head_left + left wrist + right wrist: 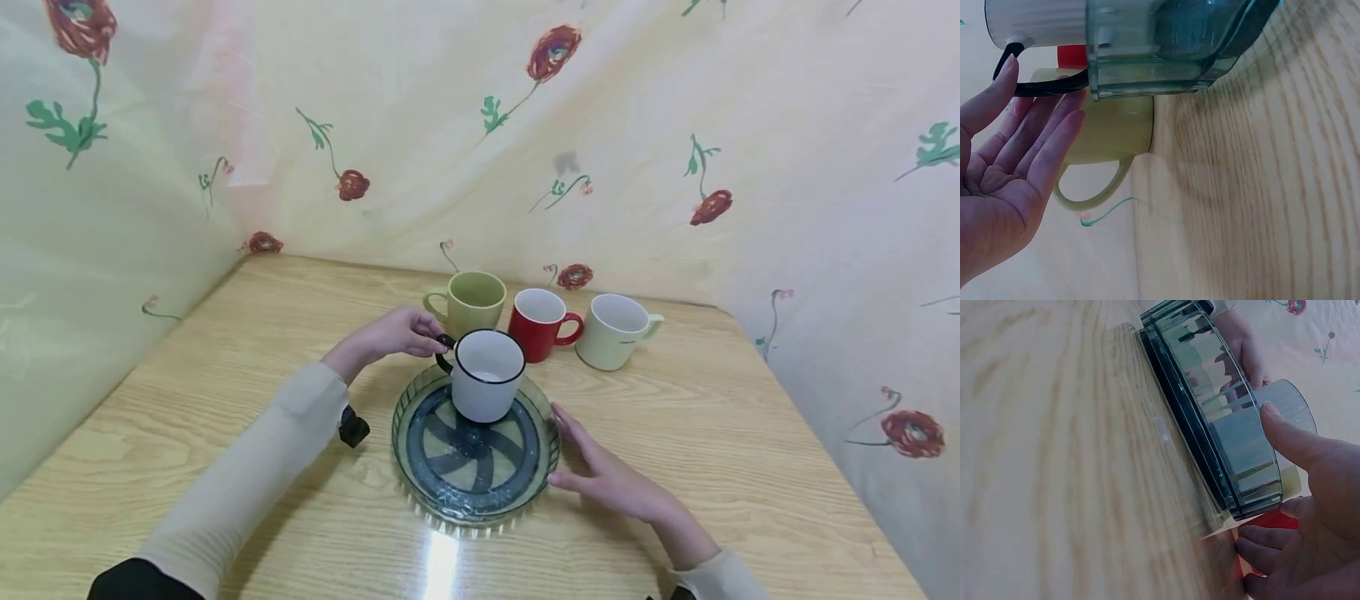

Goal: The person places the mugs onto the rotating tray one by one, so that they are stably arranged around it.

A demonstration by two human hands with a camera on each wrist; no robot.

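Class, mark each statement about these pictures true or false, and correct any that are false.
1. The white enamel mug has its base inside the transparent dish. True.
2. The left hand touches the white enamel mug's handle. True.
3. That handle is red. False: it is black.
4. The red mug stands between the green mug and the pale mug. True.
5. Both hands touch the red mug. False: neither does; the right hand is at the side of the transparent dish.
6. The green mug lies on its side. False: it stands upright.
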